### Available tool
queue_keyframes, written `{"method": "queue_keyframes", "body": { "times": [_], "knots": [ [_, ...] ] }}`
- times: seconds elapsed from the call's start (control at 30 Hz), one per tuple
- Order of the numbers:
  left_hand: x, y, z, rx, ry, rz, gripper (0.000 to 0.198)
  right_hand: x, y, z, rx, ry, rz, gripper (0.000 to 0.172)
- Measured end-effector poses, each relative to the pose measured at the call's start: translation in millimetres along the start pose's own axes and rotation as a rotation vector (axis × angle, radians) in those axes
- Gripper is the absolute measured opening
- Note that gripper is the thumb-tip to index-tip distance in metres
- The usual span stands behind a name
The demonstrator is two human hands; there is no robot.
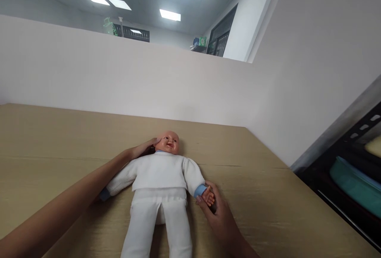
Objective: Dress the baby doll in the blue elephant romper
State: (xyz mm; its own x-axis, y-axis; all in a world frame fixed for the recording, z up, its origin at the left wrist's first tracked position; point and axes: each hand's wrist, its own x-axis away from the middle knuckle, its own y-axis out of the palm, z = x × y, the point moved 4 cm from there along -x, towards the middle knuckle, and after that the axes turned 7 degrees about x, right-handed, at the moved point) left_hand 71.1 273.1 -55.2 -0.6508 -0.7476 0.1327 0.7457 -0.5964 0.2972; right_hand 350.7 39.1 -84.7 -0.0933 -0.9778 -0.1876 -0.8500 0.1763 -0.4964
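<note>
A baby doll (160, 172) in a white fleecy top and white trousers lies on its back on the wooden table (258, 194), head towards the far wall. Blue cuffs show at both sleeves. My left hand (149, 145) reaches along the doll's side and cups its head from the left; most of its fingers are hidden behind the head. At the doll's other arm, my right hand (218, 210) is closed around the blue cuff and small plastic hand, thumb in front and fingers behind. The doll's feet lie below the picture's edge.
A low white wall (133, 79) borders the table's far edge, with a taller wall (315, 51) on the right. Beyond the table's right edge stands a black shelf rack (336, 206) with a teal item (354, 182) on it.
</note>
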Motion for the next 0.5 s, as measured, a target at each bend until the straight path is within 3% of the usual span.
{"method": "queue_keyframes", "body": {
  "times": [0.2, 0.3, 0.37, 0.5],
  "knots": [
    [7.5, 9.4, 8.8, -0.084, -0.002, 0.038, 0.065, 0.6, -7.0, 5.4, 0.34, -0.098, 0.163, 0.043],
    [13.6, 12.6, 15.3, -0.153, 0.008, 0.078, 0.066, -4.5, -8.7, 10.0, 0.452, -0.149, 0.171, 0.039],
    [18.0, 10.9, 21.4, -0.214, 0.082, 0.171, 0.071, -8.1, -9.7, 9.0, 0.492, -0.167, 0.167, 0.036],
    [40.7, 16.7, 40.9, -0.356, 0.399, 0.481, 0.074, 8.3, -17.8, -15.2, 0.475, -0.21, 0.277, 0.046]
  ]
}}
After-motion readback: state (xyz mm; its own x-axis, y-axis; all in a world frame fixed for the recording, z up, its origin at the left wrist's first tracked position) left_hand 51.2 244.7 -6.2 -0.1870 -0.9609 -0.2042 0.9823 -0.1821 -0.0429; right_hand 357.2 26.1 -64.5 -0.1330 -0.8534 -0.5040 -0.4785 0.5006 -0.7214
